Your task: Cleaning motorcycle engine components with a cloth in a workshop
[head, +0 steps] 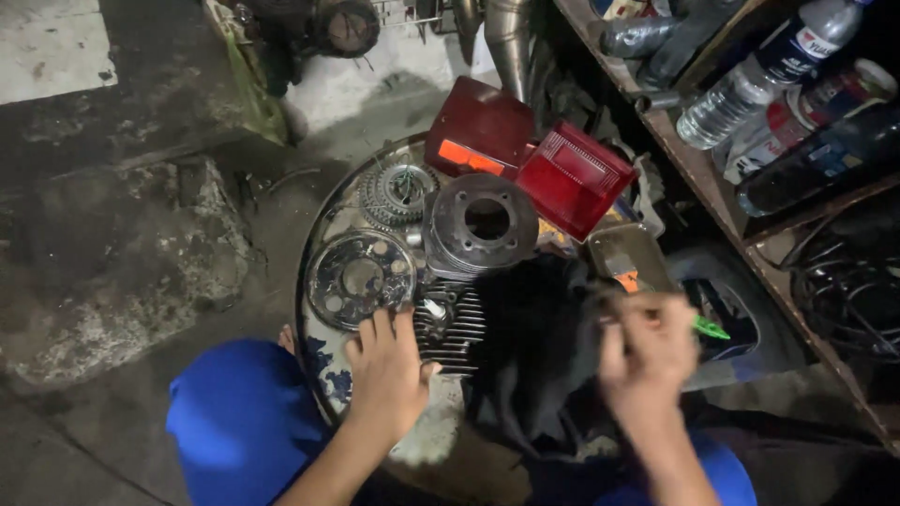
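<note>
Left hand (pixel 389 370) low in the centre of the frame, palm down, fingers spread and resting on the round tray (pixel 314 351), fingertips against the lower edge of the flat metal disc (pixel 361 278) and just beside the finned cylinder (pixel 459 323); grasping nothing. Right hand (pixel 647 351) at lower right, blurred, fingers curled around a thin tool with a green tip (pixel 710 328) poking out to the right; cannot tell more of the tool. Between the two hands, a dark cloth (pixel 534 347) draped over the tray's right side. Above the finned cylinder, a round grey metal part with a central hole (pixel 483 223), and to its left a toothed gear (pixel 396 192). At upper centre, two red lamp covers (pixel 572 176), one dark and one bright, touching each other. Along the right edge of the frame, a wooden shelf (pixel 698 173) carrying a clear plastic bottle (pixel 750 80) and a dark bottle (pixel 825 159). Blue trousers (pixel 239 417) at lower left, above grimy concrete floor (pixel 122 262).
</note>
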